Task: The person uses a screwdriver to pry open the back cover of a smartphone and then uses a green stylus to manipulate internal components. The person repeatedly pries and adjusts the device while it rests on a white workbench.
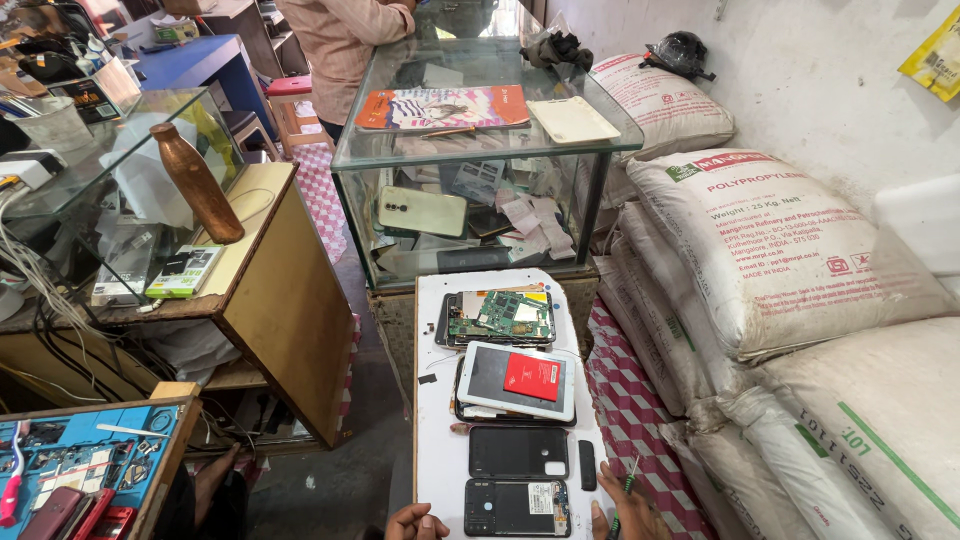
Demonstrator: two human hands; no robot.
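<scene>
Here we see both hands at the near edge of the white board (435, 420), the left hand (415, 522) curled with fingertips at the left side of the opened phone (517, 507), the right hand (625, 510) just beside its right side, gripping a green screwdriver (626, 485). Just beyond the hands lie a black back cover (518, 452), a white tablet (517, 380) and a circuit board (500, 317). Right of the hands, sacks (770, 250) crowd the board's edge; left of them the floor (340, 490) opens.

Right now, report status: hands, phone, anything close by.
Left hand and right hand flank the opened phone, neither gripping. Right holds a green-handled tool. Black phone back lies just above.
</scene>
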